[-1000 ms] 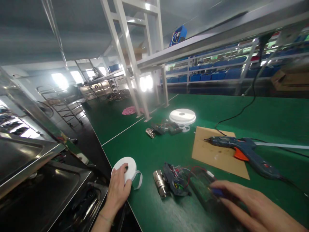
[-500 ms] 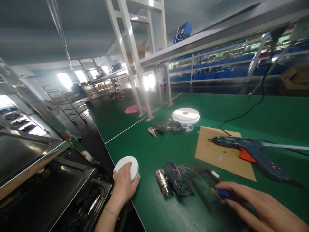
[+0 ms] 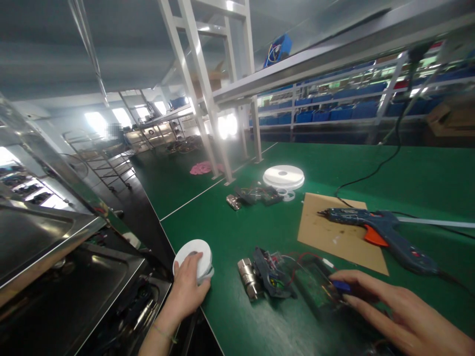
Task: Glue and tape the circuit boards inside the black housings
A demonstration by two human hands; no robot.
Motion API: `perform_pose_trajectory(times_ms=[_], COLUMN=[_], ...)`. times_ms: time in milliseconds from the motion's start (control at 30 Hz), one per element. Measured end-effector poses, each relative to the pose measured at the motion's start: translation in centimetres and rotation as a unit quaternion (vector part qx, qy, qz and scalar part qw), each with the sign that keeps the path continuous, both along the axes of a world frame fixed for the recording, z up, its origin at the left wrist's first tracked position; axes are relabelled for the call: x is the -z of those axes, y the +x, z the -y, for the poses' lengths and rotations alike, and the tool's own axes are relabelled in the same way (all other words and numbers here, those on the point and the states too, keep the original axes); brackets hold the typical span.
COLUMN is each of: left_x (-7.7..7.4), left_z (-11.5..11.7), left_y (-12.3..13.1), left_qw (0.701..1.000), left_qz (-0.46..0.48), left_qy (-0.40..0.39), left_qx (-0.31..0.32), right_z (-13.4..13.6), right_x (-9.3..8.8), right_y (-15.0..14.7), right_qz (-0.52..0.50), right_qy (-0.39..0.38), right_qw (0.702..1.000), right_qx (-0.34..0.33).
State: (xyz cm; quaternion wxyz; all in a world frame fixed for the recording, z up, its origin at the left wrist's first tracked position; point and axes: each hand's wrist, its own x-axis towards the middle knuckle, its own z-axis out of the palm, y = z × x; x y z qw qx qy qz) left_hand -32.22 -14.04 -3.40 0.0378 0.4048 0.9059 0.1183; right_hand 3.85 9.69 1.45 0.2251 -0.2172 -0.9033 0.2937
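White tape roll lies at twelve o'clock from our left hand, the nearer one, which grips it; toward the roll's four o'clock sits a metal fitting, long axis eleven-to-five. Our right hand pinches a blue piece. A second ago, the tape's tail looped wider.

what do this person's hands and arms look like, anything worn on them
The left hand and right hand are bare, without gloves. A thin, cord-like band circles the left wrist. No sleeve shows on either side within the picture.
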Motion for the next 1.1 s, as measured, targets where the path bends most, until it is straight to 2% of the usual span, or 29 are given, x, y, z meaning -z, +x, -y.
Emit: perform_pose_trajectory(times_ms=[233, 367, 467, 633, 900, 1100], left_x=[-1.5, -1.8, -1.8, -1.5, -1.0, 0.0], left_z=[-4.0, -5.2, -4.5, -2.5, -1.3, -0.7], left_y=[1.9, 2.5, 2.5, 1.7, 0.7, 0.3], left_qw=[0.991, 0.983, 0.983, 0.992, 0.996, 0.998], left_qz=[-0.028, -0.053, -0.063, -0.068, -0.068, -0.068], left_qy=[-0.022, -0.050, -0.072, -0.077, -0.049, -0.011], left_qx=[-0.130, -0.167, -0.154, -0.077, -0.021, -0.006], right_z=[0.0, -0.2, -0.5, -0.9, -0.4, -0.4], right_x=[0.5, 1.2, 1.9, 2.4, 0.7, 0.6], right_y=[0.1, 0.3, 0.5, 0.9, 0.0, -0.3], right_qz=[-0.003, 0.001, 0.012, 0.018, 0.007, 0.033], right_qy=[0.007, -0.002, -0.010, -0.019, -0.004, -0.032], right_qw=[1.000, 1.000, 1.000, 1.000, 1.000, 0.999], right_qx=[0.000, 0.002, 0.002, 0.004, 0.012, 0.014])
